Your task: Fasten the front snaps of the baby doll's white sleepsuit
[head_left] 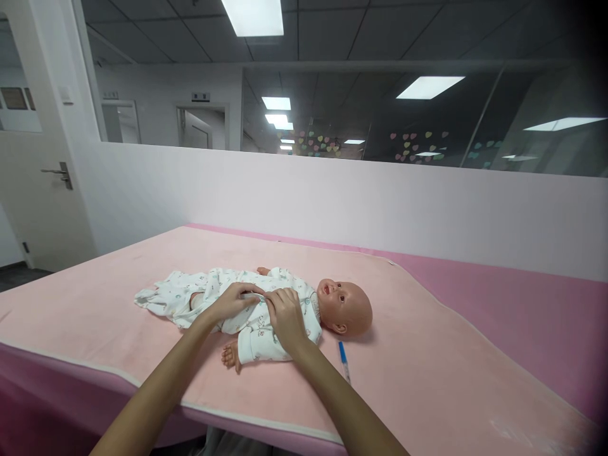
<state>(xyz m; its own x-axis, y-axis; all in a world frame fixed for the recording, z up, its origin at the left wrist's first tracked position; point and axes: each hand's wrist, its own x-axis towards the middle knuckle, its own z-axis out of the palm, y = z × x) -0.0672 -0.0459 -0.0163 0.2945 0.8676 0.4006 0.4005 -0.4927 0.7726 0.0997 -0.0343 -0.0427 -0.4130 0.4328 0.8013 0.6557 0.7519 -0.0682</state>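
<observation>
A baby doll (344, 307) lies on its back on a pink blanket (118, 297), head to the right. It wears a white printed sleepsuit (185, 292). My left hand (232, 301) rests on the doll's belly, fingers pinching the suit's front. My right hand (285, 316) lies on the doll's chest, fingers curled and pinching the same fabric where the two hands meet. The doll's near arm sticks out toward me below my right wrist.
A thin blue and white stick, perhaps a thermometer (344, 360), lies on the blanket just right of my right forearm. A darker pink mat (522, 304) extends to the right. A low white partition (380, 202) with glass above runs behind the table. A door (33, 171) stands at the left.
</observation>
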